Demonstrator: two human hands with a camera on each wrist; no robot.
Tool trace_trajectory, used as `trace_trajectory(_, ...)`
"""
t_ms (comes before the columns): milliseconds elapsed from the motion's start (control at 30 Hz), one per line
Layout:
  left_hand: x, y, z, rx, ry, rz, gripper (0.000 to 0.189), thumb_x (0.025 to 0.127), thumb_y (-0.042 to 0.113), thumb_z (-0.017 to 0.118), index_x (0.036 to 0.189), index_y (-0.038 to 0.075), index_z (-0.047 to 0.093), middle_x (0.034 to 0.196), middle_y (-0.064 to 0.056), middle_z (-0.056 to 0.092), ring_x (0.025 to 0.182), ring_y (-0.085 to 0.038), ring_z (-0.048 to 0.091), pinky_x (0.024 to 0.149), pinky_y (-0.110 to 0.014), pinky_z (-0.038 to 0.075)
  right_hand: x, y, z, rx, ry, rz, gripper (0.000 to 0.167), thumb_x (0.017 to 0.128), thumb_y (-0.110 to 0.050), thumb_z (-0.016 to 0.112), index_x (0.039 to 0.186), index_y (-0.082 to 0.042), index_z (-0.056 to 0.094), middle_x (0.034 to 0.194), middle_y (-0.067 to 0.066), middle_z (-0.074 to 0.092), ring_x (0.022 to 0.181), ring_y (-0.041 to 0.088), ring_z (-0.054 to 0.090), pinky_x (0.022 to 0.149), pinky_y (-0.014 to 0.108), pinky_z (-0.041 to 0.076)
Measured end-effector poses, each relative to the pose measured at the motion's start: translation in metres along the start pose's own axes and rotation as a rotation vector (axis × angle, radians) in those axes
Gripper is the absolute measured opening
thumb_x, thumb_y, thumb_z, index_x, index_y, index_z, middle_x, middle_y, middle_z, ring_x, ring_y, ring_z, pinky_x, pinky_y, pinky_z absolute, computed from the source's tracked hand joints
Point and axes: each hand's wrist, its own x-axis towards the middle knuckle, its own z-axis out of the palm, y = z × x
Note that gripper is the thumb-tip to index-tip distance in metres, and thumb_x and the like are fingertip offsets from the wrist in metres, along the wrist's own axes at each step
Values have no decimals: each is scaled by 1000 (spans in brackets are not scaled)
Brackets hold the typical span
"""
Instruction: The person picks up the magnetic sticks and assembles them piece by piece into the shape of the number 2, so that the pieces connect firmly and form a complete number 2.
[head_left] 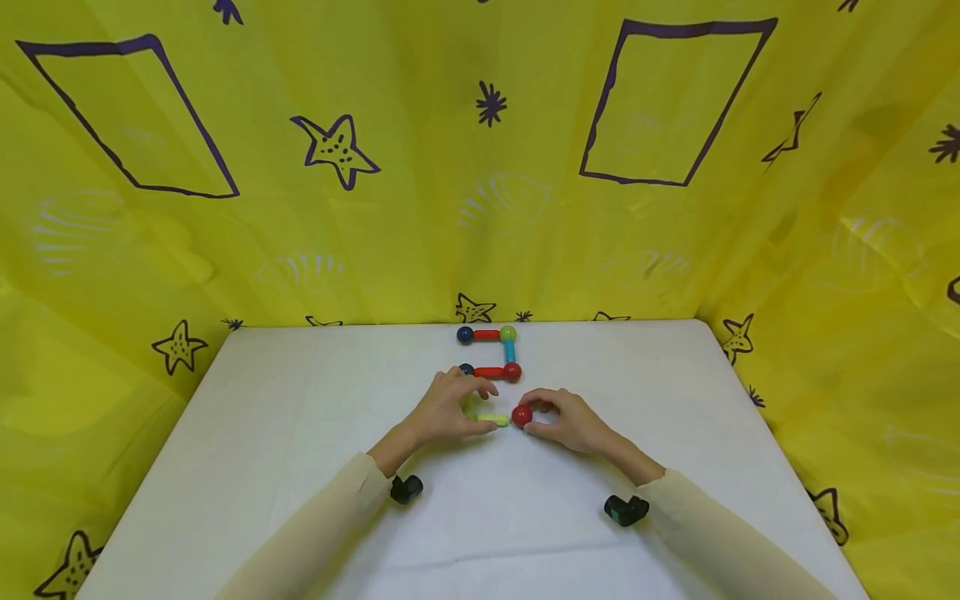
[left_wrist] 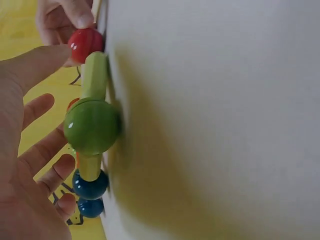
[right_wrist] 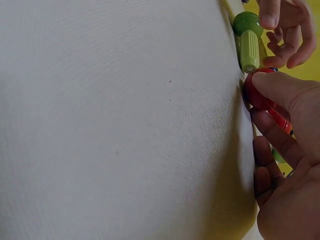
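Observation:
My right hand (head_left: 573,421) pinches a red ball (head_left: 522,416) between thumb and fingers, low over the table. The ball sits right by the free end of a pale green rod (head_left: 493,420). At that rod's other end is a green ball (left_wrist: 91,126), and a second yellow-green rod (left_wrist: 90,167) extends from its opposite side. Around these pieces my left hand (head_left: 448,406) arches with spread, relaxed fingers, gripping nothing. In the left wrist view its thumb reaches toward the red ball. From above, this hand partly covers the green ball.
Farther back on the white table (head_left: 300,483) lies a joined shape: red rods (head_left: 487,335), a blue rod (head_left: 510,352), dark blue balls (head_left: 465,335), a light green ball (head_left: 508,333) and another red ball (head_left: 512,372). A yellow patterned curtain (head_left: 420,233) surrounds the table.

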Motion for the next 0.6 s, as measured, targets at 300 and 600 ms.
trace_trajectory(300,0,3,10,167,-20,1,38,81,40,85,113,22,73,88,10,70,84,-12,44,80,-34,34,0,1,1,15,5,-8,34,91,-25,80,123,-17,70,106,-9,69,100,16,58,92,41,47)
trace_trajectory(600,5,3,16,242,-22,26,24,82,35,86,102,24,79,75,15,63,81,-12,41,75,-32,29,0,3,2,26,18,-18,35,91,-24,81,123,-17,70,105,-9,68,100,16,59,92,39,48)
